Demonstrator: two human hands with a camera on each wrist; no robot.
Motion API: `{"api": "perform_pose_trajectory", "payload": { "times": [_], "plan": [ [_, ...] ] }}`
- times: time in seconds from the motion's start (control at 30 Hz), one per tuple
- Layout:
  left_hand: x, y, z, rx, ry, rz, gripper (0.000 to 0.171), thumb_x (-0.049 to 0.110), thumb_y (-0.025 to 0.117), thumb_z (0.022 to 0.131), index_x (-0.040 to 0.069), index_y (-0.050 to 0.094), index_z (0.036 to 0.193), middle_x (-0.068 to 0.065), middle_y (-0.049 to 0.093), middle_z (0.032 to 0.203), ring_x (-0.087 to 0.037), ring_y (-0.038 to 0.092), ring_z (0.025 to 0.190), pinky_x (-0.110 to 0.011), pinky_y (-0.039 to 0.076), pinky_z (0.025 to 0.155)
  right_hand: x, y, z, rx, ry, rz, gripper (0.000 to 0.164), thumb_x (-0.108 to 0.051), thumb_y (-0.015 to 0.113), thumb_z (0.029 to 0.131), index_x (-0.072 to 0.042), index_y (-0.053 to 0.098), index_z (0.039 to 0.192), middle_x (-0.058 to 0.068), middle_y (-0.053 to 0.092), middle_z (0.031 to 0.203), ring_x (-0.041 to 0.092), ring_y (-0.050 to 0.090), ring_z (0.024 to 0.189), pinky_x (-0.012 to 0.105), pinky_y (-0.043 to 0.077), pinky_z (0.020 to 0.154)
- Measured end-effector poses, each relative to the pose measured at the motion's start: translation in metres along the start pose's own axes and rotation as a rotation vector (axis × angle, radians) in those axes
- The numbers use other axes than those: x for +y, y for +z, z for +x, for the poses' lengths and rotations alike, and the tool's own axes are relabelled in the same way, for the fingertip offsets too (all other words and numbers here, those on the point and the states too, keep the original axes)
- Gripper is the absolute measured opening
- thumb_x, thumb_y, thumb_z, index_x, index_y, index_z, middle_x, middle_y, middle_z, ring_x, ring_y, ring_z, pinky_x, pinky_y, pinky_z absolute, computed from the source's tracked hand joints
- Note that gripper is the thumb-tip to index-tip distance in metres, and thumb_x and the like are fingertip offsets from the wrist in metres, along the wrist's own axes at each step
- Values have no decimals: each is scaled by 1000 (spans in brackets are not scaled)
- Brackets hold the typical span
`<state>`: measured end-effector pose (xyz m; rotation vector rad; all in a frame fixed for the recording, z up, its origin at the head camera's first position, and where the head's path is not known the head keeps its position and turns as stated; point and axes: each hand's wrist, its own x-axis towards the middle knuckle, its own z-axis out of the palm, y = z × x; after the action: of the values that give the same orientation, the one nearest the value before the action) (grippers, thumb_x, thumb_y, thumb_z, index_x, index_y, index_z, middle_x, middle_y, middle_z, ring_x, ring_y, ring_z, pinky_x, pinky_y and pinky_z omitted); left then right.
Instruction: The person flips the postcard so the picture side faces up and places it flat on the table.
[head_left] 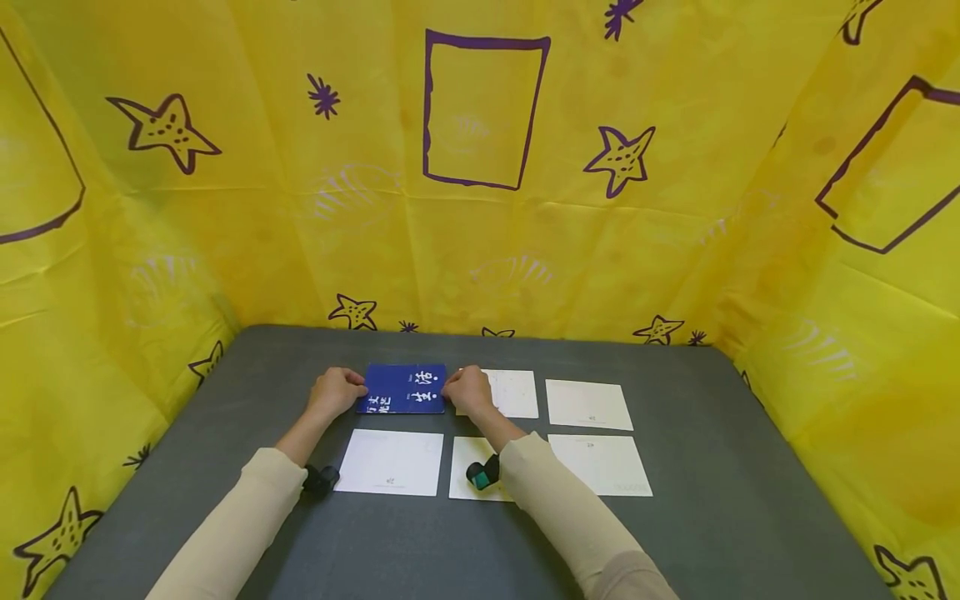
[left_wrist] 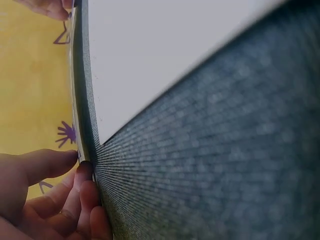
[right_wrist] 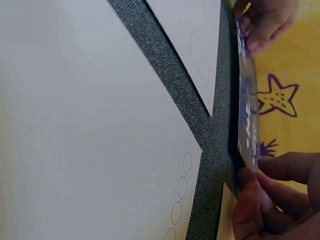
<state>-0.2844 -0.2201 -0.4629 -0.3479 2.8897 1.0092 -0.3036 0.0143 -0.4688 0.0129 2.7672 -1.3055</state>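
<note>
A blue postcard with white lettering is at the back left of the group of cards, held between both hands. My left hand pinches its left edge between thumb and fingers. At the opposite edge my right hand pinches it the same way, overlapping the corner of a white card. In the right wrist view the postcard appears nearly edge-on, its glossy face catching light. The left wrist view shows only its thin edge between the fingertips.
Several more white cards lie face-up in rows: front left, a front middle card partly under the right wrist, a front right card and a back right card. Yellow patterned cloth walls the grey table at back and sides.
</note>
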Motion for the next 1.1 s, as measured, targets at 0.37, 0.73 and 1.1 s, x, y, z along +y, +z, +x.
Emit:
{"api": "perform_pose_trajectory", "payload": {
  "times": [0.37,0.73,1.1],
  "plan": [
    [0,-3,-2,-13,-2,7,28,18,67,88,-4,69,106,-25,67,110,-42,60,103,-51,44,87,1,-6,-2,-24,-76,-29,8,-6,71,77,-3,78,81,9,75,83,18,61,72,24,47,61],
    [9,-11,-8,55,19,-50,25,19,59,92,0,71,102,-20,71,102,-36,63,92,-43,46,76,1,-29,-9,-65,-164,9,12,-9,70,84,-1,77,89,13,74,99,16,58,74,22,42,55],
    [35,0,-20,26,79,-124,27,21,58,96,2,69,111,-20,69,110,-34,63,99,-45,49,82,4,-60,-22,-57,-251,33,15,-11,67,88,-1,76,96,13,75,92,16,64,74,23,48,62]
  ]
}}
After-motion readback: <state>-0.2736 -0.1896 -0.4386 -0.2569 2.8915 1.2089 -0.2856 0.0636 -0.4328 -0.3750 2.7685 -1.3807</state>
